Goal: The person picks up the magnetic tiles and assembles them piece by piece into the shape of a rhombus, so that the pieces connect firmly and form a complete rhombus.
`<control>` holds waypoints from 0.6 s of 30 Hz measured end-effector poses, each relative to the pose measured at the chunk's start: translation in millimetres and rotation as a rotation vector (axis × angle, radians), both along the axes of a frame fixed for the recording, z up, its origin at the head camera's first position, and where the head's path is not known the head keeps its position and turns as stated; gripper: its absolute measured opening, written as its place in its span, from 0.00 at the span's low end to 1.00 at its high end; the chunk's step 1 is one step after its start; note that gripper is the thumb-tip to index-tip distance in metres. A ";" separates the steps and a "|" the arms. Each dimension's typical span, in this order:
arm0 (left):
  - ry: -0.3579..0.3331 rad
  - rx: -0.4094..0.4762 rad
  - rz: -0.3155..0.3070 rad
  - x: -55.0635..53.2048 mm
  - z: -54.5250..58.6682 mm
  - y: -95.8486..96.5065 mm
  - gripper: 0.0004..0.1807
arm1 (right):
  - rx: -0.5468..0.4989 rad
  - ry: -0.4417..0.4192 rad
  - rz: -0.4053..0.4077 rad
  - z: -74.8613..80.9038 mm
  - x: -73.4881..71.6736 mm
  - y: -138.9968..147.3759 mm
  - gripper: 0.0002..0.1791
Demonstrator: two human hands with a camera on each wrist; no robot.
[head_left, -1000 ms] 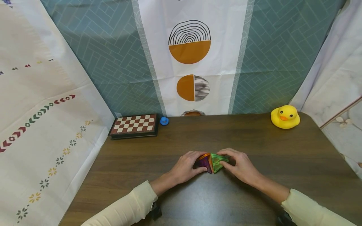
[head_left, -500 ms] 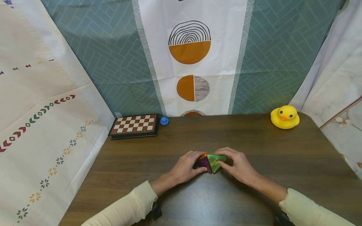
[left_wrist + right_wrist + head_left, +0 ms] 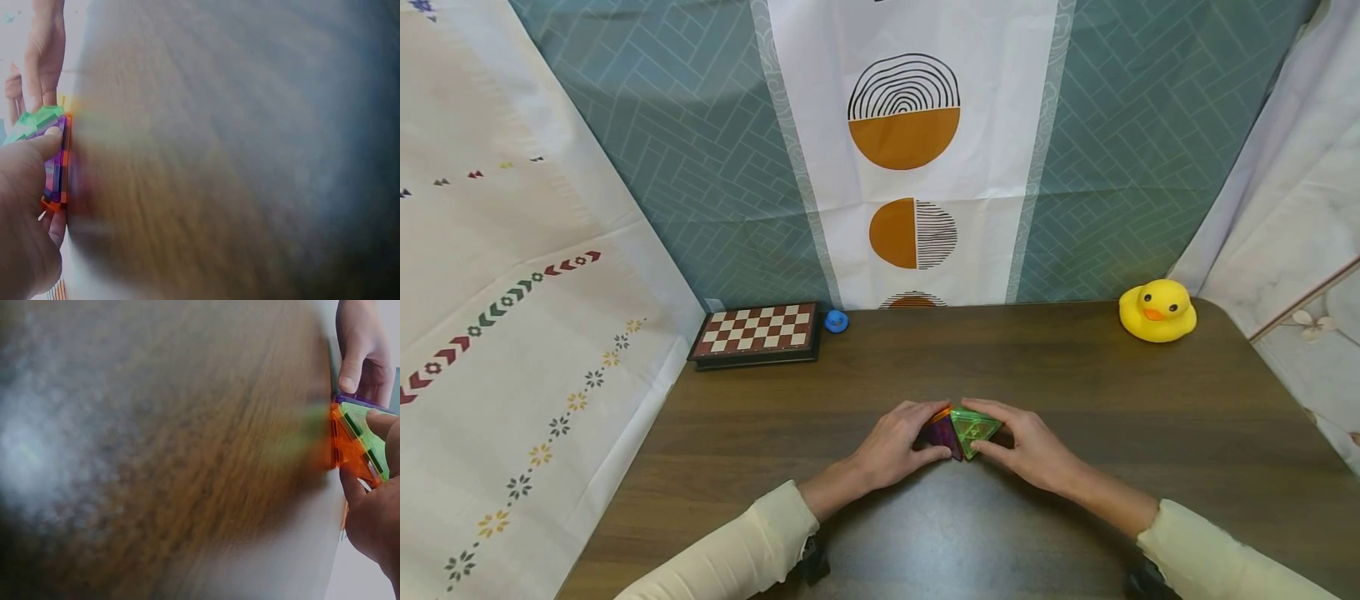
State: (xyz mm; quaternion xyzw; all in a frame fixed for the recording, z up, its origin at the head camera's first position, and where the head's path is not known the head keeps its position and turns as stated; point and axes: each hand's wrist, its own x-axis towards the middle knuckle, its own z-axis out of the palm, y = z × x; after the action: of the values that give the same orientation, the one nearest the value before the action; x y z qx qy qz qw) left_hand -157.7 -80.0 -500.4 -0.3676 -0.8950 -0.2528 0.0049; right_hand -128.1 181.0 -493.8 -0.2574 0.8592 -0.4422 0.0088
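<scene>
Translucent triangular magnetic tiles stand joined in a small pyramid-like shape at mid table. My left hand [image 3: 887,442] holds its left side, thumb on the purple triangular tile [image 3: 943,435] and fingers behind at the orange tile [image 3: 942,413]. On the other side, my right hand [image 3: 1033,447] holds the green triangular tile [image 3: 974,428] between thumb at the near corner and fingers at the far edge. Purple and green tiles lean side by side. From the right wrist, an orange tile [image 3: 351,450] shows low beneath the green one. The fingers hide parts of the shape.
A brown wooden table [image 3: 880,517] carries everything. At the back left lie a chessboard box [image 3: 756,333] and a small blue duck [image 3: 836,322]. A yellow rubber duck [image 3: 1157,311] sits at the back right. Patterned cloths hang behind and at both sides.
The green tile has shifted left against the purple one, covering the orange strip between them. My right hand moved left with it, its fingers now spread to the tile's corners. My left hand stayed put.
</scene>
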 end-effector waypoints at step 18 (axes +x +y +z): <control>0.011 -0.026 0.029 5.0 -2.9 5.3 0.40 | 0.019 0.008 -0.007 0.7 -2.3 -1.1 0.33</control>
State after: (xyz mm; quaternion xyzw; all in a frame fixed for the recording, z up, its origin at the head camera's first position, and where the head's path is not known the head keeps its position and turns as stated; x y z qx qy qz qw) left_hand -152.7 -74.7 -503.3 -0.3560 -0.9034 -0.2390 0.0088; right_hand -130.4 179.9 -493.1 -0.2560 0.8643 -0.4330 0.0060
